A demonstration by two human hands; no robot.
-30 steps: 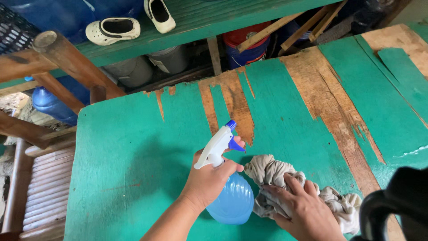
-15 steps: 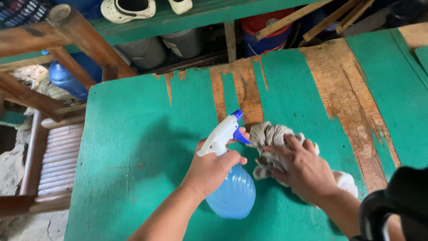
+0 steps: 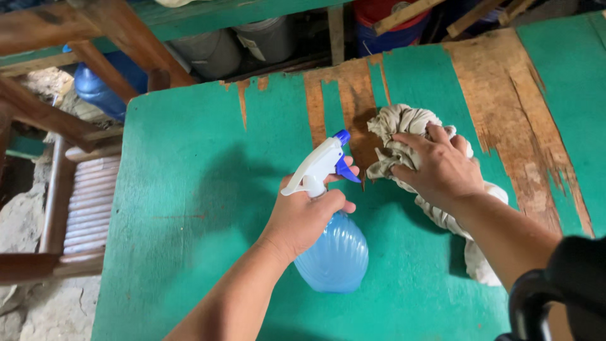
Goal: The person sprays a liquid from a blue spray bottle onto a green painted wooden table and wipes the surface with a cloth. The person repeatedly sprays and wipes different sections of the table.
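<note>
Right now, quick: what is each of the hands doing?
Left hand: closed around the neck of the blue spray bottle.
Right hand: pressed down on the beige rag, fingers curled on it.

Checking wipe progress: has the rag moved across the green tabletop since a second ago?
Yes. The rag under the right hand has slid away from the person, now on the bare-wood patch near the far edge.

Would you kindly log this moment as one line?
left hand: grips spray bottle | right hand: presses rag | surface: green table
</note>
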